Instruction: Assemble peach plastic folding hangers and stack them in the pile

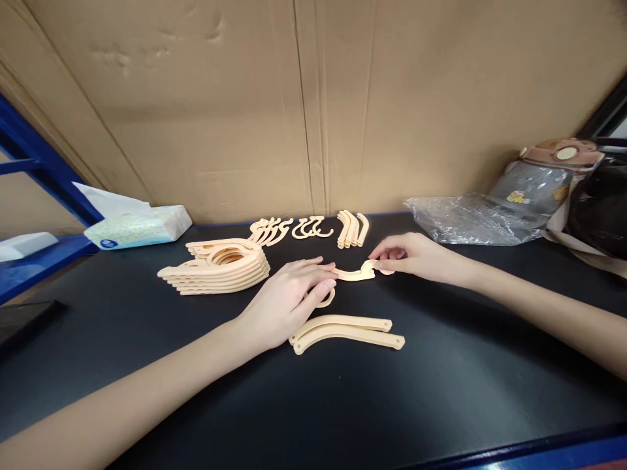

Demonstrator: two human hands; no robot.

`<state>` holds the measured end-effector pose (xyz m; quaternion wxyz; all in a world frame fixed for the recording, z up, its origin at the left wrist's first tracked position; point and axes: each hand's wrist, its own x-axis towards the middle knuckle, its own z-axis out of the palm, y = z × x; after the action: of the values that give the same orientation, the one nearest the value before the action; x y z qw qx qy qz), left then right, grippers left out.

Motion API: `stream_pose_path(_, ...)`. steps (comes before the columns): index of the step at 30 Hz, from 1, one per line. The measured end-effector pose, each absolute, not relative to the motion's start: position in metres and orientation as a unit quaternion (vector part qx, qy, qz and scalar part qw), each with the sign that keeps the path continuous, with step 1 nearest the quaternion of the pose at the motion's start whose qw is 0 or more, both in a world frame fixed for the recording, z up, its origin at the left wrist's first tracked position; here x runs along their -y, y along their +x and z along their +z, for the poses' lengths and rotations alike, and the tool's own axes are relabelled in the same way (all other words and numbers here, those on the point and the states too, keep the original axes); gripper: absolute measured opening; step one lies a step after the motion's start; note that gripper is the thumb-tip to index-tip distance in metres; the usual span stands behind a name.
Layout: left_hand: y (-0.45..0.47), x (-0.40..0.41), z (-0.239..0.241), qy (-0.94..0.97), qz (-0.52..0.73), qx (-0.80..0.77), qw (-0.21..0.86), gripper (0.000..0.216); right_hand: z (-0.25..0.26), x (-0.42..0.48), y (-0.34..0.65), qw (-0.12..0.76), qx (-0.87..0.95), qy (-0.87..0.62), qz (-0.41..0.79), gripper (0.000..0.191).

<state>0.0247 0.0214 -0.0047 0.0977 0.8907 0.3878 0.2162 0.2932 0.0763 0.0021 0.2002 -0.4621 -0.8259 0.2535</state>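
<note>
My right hand (404,258) pinches the right end of a cream plastic hanger piece (355,274) between thumb and fingers. At its left end, the fingertips of my left hand (294,290) hold the same piece low over the black table. A curved loop (327,299), like part of a hanger hook, shows just under my left thumb; the rest of it is hidden. Closer to me lie two curved hanger arms (347,333), side by side. Left of my left hand stands a stack of cream hangers (215,267).
Along the back lie several loose hooks (272,230), more hooks (312,227) and several hanger arms (351,228). A tissue pack (142,225) is at back left. Clear plastic wrap (465,219) and a drinking bottle (536,176) stand at back right, before a cardboard wall (245,117).
</note>
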Motion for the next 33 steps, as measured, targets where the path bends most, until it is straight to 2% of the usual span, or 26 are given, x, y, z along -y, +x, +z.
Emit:
stream_pose_path(7,0.023,-0.021,-0.004,0.887,0.228,-0.395,0.076,0.041,0.001,-0.077,0.294,0.202,0.824,-0.461,0.262,0.037)
stream_pose_path(13,0.017,-0.027,-0.002,0.883,0.240,-0.401,0.039,0.031,0.001,-0.077,0.294,0.196,0.823,-0.465,0.260,0.039)
stream_pose_path(24,0.013,-0.022,0.019,0.917,0.122,-0.350,-0.150,0.027,0.005,-0.073,0.293,0.197,0.822,-0.471,0.253,0.041)
stream_pose_path(29,0.007,-0.020,0.028,0.935,0.101,-0.325,-0.101,0.023,0.006,-0.073,0.294,0.199,0.820,-0.468,0.264,0.036)
stream_pose_path(33,0.003,-0.021,0.029,0.950,0.069,-0.299,-0.056,0.023,0.006,-0.073,0.294,0.196,0.822,-0.474,0.248,0.042)
